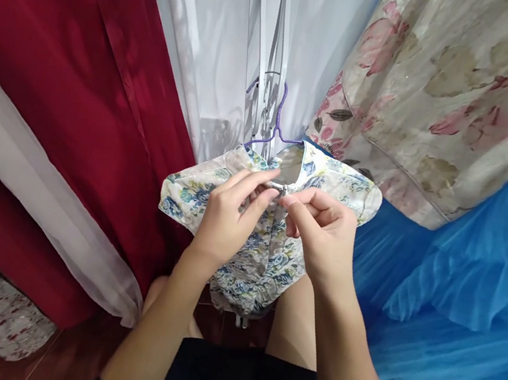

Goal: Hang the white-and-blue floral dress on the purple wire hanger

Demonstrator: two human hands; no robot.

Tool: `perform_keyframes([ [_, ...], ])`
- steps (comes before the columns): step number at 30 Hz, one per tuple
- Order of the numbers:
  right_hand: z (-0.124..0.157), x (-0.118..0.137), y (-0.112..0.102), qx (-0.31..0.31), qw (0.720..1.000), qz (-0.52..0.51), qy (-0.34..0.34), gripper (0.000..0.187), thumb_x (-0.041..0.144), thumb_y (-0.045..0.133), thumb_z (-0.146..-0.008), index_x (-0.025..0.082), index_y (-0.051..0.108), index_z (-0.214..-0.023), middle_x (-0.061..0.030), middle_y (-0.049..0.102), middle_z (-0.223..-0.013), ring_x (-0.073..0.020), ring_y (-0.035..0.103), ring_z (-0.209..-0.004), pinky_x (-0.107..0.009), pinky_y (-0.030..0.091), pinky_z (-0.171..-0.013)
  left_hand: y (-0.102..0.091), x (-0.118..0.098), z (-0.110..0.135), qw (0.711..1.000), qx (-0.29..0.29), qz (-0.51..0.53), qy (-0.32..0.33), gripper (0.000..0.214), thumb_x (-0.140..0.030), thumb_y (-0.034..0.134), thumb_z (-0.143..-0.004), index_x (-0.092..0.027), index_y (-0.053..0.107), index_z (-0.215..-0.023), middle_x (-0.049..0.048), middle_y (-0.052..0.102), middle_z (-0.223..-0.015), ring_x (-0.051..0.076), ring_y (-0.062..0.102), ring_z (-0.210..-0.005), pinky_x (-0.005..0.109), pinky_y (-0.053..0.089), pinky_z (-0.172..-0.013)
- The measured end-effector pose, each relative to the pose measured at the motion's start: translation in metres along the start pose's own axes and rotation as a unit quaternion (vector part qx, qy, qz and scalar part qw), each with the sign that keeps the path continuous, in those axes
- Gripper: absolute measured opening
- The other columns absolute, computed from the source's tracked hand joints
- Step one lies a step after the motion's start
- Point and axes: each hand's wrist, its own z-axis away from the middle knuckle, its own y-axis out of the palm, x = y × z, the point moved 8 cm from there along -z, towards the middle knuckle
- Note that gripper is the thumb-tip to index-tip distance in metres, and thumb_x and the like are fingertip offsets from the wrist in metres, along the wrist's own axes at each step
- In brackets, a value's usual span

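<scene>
A small white dress with a blue and yellow flower print hangs on a purple hanger straight ahead of me. My left hand and my right hand meet at the dress's collar. Both hands pinch the fabric at the neck opening, fingertips almost touching. What sits between the fingertips is too small to make out.
A dark red curtain with a white sheer band fills the left. White sheer fabric hangs behind the hanger. A pink-flowered cream cloth hangs at upper right, above blue tulle. My legs and a reddish floor show below.
</scene>
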Motion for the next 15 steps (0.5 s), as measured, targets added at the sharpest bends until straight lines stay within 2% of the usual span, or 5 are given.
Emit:
perform_keyframes([
  [2, -0.007, -0.003, 0.001, -0.003, 1.0, 0.001, -0.003, 0.021, 0.03, 0.069, -0.085, 0.018, 0.063, -0.069, 0.0045, 0.053, -0.048, -0.0078, 0.042, -0.042, -0.022, 0.032, -0.044, 0.004, -0.006, -0.014, 0.998, 0.03, -0.045, 0.035, 0.016, -0.025, 0.057, -0.1, -0.019, 0.071, -0.097, 0.0023, 0.068, -0.09, 0.015, 0.061, -0.081, 0.026, 0.049, -0.077],
  [4, -0.015, -0.012, 0.003, -0.006, 1.0, -0.003, -0.001, 0.023, 0.03, 0.069, -0.083, 0.019, 0.058, -0.065, 0.0056, 0.05, -0.048, -0.007, 0.038, -0.043, -0.022, 0.028, -0.043, 0.004, -0.012, -0.019, 0.996, 0.016, -0.072, 0.06, 0.018, -0.026, 0.057, -0.1, -0.018, 0.069, -0.089, 0.0015, 0.067, -0.086, 0.014, 0.061, -0.08, 0.026, 0.048, -0.077],
  [8, -0.023, -0.042, 0.01, -0.002, 1.0, 0.009, 0.017, 0.024, 0.024, 0.066, -0.077, 0.02, 0.051, -0.06, 0.0066, 0.044, -0.05, -0.0068, 0.035, -0.045, -0.022, 0.025, -0.045, -0.025, -0.004, -0.025, 0.991, -0.109, -0.064, 0.051, 0.017, -0.028, 0.059, -0.098, -0.018, 0.068, -0.088, 0.0012, 0.067, -0.085, 0.014, 0.062, -0.083, 0.027, 0.048, -0.08],
  [11, -0.015, -0.062, 0.01, 0.006, 0.999, 0.018, 0.047, 0.023, 0.022, 0.065, -0.074, 0.02, 0.049, -0.058, 0.0076, 0.04, -0.048, -0.0065, 0.033, -0.045, -0.022, 0.024, -0.046, -0.068, 0.039, -0.026, 0.97, -0.242, -0.003, -0.01, 0.018, -0.034, 0.063, -0.096, -0.019, 0.069, -0.087, 0.0014, 0.065, -0.082, 0.015, 0.061, -0.08, 0.027, 0.05, -0.078],
  [15, 0.003, -0.071, 0.008, 0.018, 0.997, 0.011, 0.074, 0.02, 0.021, 0.064, -0.074, 0.019, 0.052, -0.059, 0.0082, 0.039, -0.048, -0.0062, 0.03, -0.045, -0.022, 0.022, -0.046, -0.108, 0.135, 0.002, 0.901, -0.364, 0.183, -0.149, 0.02, -0.028, 0.067, -0.092, -0.017, 0.061, -0.076, -0.0024, 0.056, -0.07, 0.01, 0.056, -0.067, 0.021, 0.051, -0.071],
])
